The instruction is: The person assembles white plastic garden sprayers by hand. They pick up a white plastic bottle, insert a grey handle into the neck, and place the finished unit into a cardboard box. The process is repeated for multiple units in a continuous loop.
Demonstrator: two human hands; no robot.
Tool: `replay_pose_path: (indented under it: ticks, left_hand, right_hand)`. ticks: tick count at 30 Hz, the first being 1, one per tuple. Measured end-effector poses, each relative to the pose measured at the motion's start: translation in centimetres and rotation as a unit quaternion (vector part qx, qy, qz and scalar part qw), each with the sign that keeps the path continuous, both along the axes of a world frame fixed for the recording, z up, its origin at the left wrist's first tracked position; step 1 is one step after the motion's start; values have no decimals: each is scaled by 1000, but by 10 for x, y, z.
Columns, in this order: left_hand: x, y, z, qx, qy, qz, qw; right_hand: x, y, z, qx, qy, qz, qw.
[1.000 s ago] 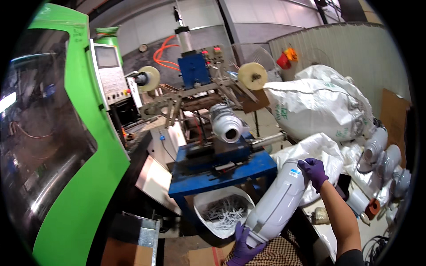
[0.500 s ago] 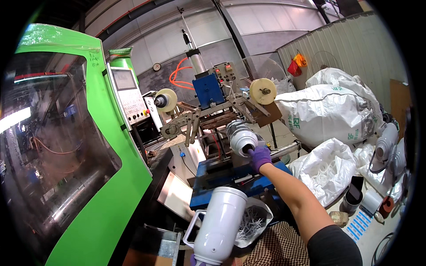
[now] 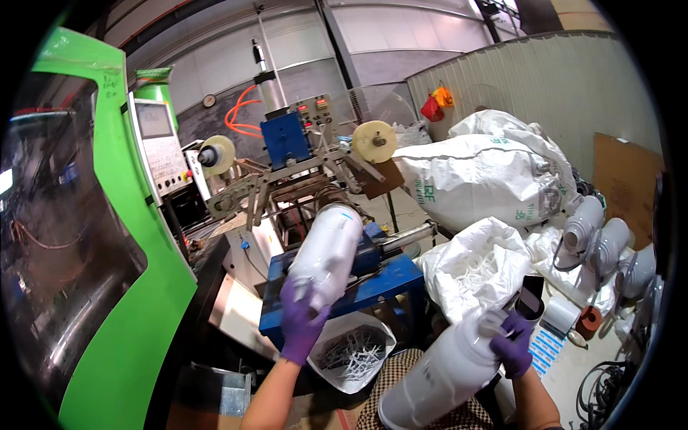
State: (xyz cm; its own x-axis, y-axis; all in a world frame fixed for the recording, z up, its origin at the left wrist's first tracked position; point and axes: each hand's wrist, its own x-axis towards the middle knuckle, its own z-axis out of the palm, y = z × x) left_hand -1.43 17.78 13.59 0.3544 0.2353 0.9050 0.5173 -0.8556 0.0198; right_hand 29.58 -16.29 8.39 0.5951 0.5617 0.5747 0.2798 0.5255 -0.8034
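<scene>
My left hand (image 3: pixel 302 326), in a purple glove, is closed round the lower end of a white plastic jug (image 3: pixel 328 251). That jug tilts up and away toward the blue machine (image 3: pixel 285 140) with rollers, its far end close to the machine's fixture; whether it touches cannot be told. My right hand (image 3: pixel 512 345), also gloved in purple, grips the neck end of a second white jug (image 3: pixel 437 376), which slants low over the checked cloth on my lap. This one has faint dark marks on its side.
A white bag of plastic scraps (image 3: pixel 351 351) stands below the blue bench (image 3: pixel 390 283). Green machinery (image 3: pixel 136 308) rises at left. To the right are an open sack of white rings (image 3: pixel 476 269), large full sacks (image 3: pixel 487 179) and several grey-white jugs (image 3: pixel 609 240).
The right hand has drawn its jug off the machine, down to the lower right. My left hand has lifted the other jug from the bottom up toward the fixture. The view has turned right.
</scene>
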Motion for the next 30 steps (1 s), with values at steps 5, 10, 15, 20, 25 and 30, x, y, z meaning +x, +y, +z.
replay_pose_path:
  ticks: [5,10,15,20,25,30]
  left_hand:
    - [157,44,40,71,193,166,965]
    - [214,129,63,34,347,256,902]
    - [211,197,82,-11,448,186,874]
    - [230,70,89,83,420,62,902]
    - [170,-115,56,-464,319,-625,541]
    - [153,-174,13,-432,180,-596,653]
  right_hand:
    - [4,26,-31,-113,-67,62,989]
    - [-16,65,-8,-48,-179,79,979]
    - [-37,78,10,-2,-281,47,959]
    - [-29,69,8,-9,-245,32,969]
    - [-8,70,-23,66,16,102,992]
    - [82,55,-55,-221,-207,-257,918]
